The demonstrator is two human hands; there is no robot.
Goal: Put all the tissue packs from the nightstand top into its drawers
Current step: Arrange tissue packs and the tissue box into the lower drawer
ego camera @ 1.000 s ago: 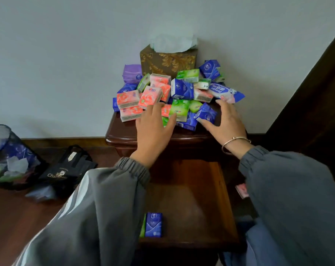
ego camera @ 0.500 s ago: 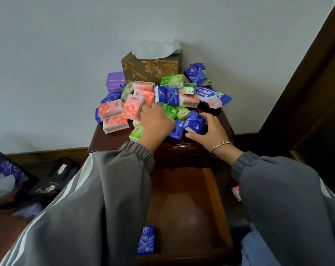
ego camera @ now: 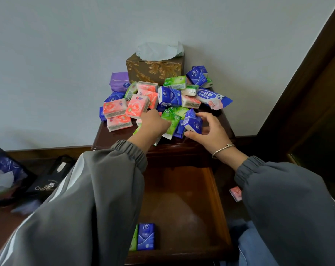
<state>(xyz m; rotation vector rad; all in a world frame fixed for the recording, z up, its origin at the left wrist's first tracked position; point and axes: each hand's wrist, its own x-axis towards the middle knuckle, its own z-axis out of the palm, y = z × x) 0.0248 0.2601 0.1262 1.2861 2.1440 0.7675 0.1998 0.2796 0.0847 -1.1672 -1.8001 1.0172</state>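
Observation:
A heap of pink, green and blue tissue packs (ego camera: 136, 106) covers the dark wooden nightstand top (ego camera: 105, 137). My left hand (ego camera: 153, 124) is closed around a green pack (ego camera: 170, 121) at the heap's front edge. My right hand (ego camera: 211, 129) grips a blue pack (ego camera: 192, 121), tilted up off the pile. Below, the open drawer (ego camera: 182, 204) holds a blue pack (ego camera: 146, 236) and a green pack (ego camera: 134, 239) near its front left corner.
A gold patterned tissue box (ego camera: 154, 71) stands at the back against the wall. A purple pack (ego camera: 119, 83) and a wet-wipe pouch (ego camera: 212, 97) lie in the heap. A pink pack (ego camera: 235, 193) lies on the floor to the right. A mesh bin (ego camera: 3, 173) and black bag (ego camera: 49, 181) sit left.
Both hands went from resting open at the heap's front to closing on packs: the left on a green one, the right lifting a blue one.

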